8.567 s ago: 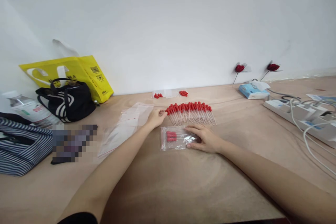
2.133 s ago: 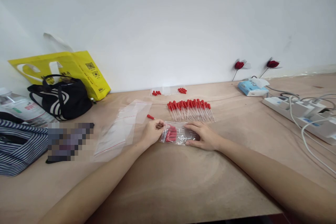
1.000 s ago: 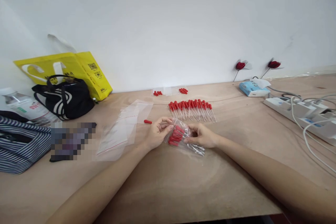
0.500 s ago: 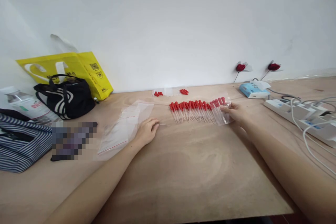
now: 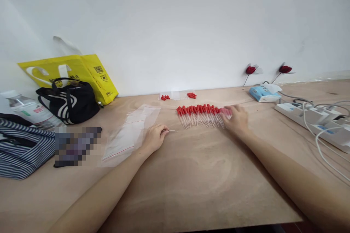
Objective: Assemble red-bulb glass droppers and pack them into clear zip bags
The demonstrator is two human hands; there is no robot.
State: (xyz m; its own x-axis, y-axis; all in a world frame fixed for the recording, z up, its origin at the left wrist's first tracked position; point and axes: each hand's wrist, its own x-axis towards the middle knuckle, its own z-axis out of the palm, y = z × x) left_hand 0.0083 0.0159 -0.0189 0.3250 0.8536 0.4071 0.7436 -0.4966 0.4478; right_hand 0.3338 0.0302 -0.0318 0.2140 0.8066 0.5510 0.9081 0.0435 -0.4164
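Dropper row [image 5: 201,114]: lay on the table [image 5: 191,178] ahead of me, red bulbs toward the wall [image 5: 175,36], clear stems nearer me.
Left hand [image 5: 155,137]: I had it pinching a thin stem [image 5: 174,131], tip pointing right.
Right hand [image 5: 237,119]: fingers bent over bagged droppers [image 5: 225,112] at the row's right end; grip blurred, couldn't tell.
Zip bags [image 5: 125,134]: spread left.
Far bag [image 5: 177,95]: held red-bulbed droppers.

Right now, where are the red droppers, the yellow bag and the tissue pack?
Red droppers [image 5: 198,109], head view: a middle bulb.
Yellow bag [image 5: 100,86], head view: side panel.
Tissue pack [image 5: 259,94], head view: blue wrapper.
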